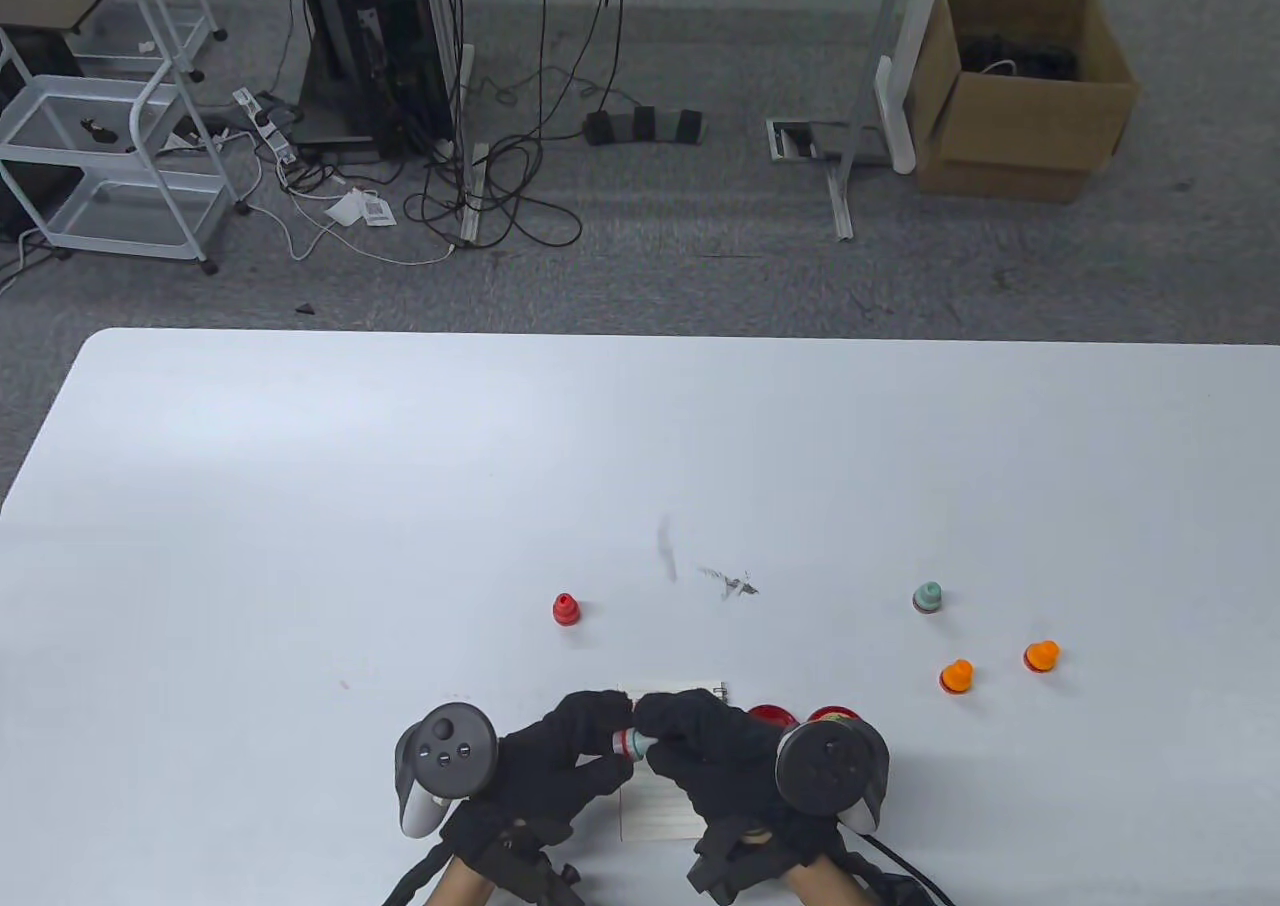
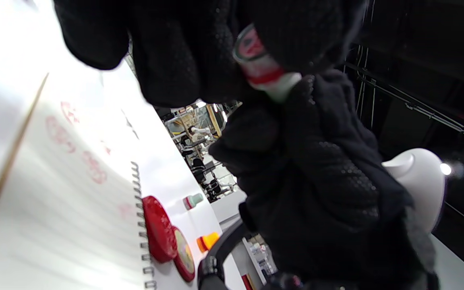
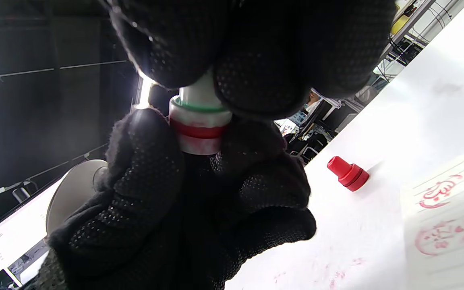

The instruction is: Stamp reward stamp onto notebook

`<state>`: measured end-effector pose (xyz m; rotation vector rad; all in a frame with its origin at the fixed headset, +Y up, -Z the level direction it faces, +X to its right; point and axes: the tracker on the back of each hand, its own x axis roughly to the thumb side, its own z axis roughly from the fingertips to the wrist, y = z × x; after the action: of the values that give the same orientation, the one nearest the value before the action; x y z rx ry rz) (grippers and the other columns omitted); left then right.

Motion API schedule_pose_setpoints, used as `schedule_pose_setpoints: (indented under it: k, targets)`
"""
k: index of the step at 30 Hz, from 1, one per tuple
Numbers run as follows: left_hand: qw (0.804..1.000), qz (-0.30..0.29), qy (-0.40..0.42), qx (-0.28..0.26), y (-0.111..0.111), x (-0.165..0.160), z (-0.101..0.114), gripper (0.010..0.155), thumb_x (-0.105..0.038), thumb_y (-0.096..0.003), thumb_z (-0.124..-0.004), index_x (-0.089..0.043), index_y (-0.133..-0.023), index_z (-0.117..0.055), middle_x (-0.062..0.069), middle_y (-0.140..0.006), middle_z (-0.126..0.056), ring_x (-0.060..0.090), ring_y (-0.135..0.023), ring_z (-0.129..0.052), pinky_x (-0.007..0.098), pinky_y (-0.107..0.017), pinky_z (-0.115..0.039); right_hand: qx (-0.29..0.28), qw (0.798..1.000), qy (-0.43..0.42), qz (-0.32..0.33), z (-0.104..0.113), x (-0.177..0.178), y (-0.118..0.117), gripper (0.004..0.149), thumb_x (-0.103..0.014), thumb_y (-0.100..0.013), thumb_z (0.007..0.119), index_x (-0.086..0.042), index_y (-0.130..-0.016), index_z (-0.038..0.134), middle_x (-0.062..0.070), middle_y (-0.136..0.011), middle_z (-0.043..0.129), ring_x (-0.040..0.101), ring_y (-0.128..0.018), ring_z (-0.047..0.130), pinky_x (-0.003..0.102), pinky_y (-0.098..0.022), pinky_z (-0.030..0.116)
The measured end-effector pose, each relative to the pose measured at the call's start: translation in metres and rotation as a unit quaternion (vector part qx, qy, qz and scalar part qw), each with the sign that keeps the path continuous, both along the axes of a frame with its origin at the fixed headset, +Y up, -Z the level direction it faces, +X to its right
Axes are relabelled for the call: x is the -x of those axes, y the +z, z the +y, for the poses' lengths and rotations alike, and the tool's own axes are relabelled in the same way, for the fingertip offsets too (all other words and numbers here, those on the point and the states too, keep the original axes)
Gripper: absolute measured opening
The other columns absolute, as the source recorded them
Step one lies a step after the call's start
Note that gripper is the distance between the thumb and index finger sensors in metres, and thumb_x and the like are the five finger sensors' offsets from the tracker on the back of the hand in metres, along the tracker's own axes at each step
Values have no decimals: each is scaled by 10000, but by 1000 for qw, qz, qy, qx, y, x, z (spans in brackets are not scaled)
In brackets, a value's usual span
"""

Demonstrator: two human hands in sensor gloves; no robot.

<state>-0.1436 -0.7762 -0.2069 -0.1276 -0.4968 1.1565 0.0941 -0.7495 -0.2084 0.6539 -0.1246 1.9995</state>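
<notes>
Hands: left hand (image 1: 545, 771) and right hand (image 1: 710, 761) meet at the near table edge, fingertips together over the notebook (image 1: 660, 806).
Left hand state: fingers curled around the red-banded end of the stamp (image 1: 630, 743); from its wrist camera the red face of the stamp (image 2: 256, 60) looks uncovered.
Right hand state: fingers pinch the white-and-green end of the stamp (image 3: 199, 121); a firm pinch, not a loose one.
Stamp position: held up between the two hands, clear of the page, its long axis lying roughly level, left to right.
Key relation: the notebook lies directly under both hands, lined page up, several red marks already on it (image 3: 437, 233). For a print the stamp would have to tip upright, face down, then go straight down. Both hands are about equally near the page.
Just beyond: two round red pads (image 1: 800, 716) beside the notebook's spiral edge, partly hidden by the right hand.
Further out: a red stamp (image 1: 566, 608) to the left; a teal stamp (image 1: 928, 597) and two orange stamps (image 1: 1000, 666) well off to the right.
Table: white table (image 1: 400, 496), grey smudges near the middle.
</notes>
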Motion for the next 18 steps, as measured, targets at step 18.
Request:
schedule_pose_setpoints:
  k: [18]
  targets:
    - [879,63,-436,-183,6,15,7,773,-591,-433,-735,-256,-1107,-560,81,-1110,-713,361,-1025,-755,608,-763,-662,-64,967,203,-139,25,-49,-37,491,-282,-401,858,-132,-867,815,154,-748,911,255,-462,971,404,-412,828]
